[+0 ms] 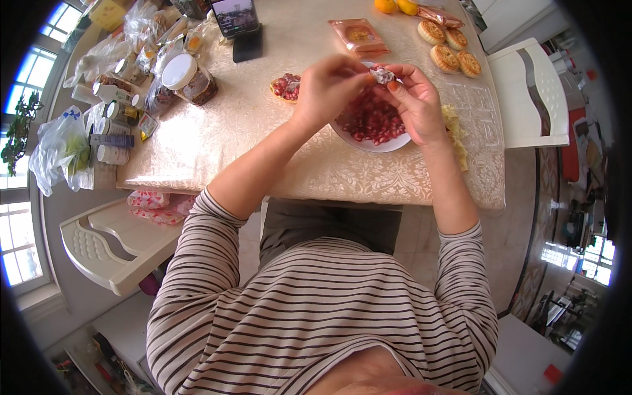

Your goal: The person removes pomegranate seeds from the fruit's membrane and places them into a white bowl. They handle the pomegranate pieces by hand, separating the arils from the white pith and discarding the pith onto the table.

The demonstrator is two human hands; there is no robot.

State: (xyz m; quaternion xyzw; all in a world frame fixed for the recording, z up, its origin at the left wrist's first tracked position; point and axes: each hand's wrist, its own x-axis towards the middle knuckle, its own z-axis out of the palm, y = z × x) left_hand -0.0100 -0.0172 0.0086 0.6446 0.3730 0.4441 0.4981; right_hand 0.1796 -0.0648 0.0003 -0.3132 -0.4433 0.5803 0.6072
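Note:
Over a white bowl (377, 147) of loose red pomegranate seeds (371, 123), both hands meet at a small piece of pomegranate (382, 75) with pale membrane. My right hand (419, 101) grips the piece between thumb and fingers. My left hand (333, 86) is beside it, fingers bent and slightly blurred; whether its fingertips pinch anything I cannot tell. A larger pomegranate section (286, 88) with seeds lies on the tablecloth, partly behind my left hand. Yellowish peelings (455, 133) lie to the right of the bowl, partly behind my right wrist.
A patterned tablecloth (237, 143) covers the table. Mooncakes (446, 47), a wrapped one (359, 35) and yellow-orange fruits (395, 6) lie beyond the bowl. A phone on a stand (237, 19), a lidded jar (190, 79), bottles (111, 126) and plastic bags (61, 148) stand left. Chairs (528, 94) flank the table.

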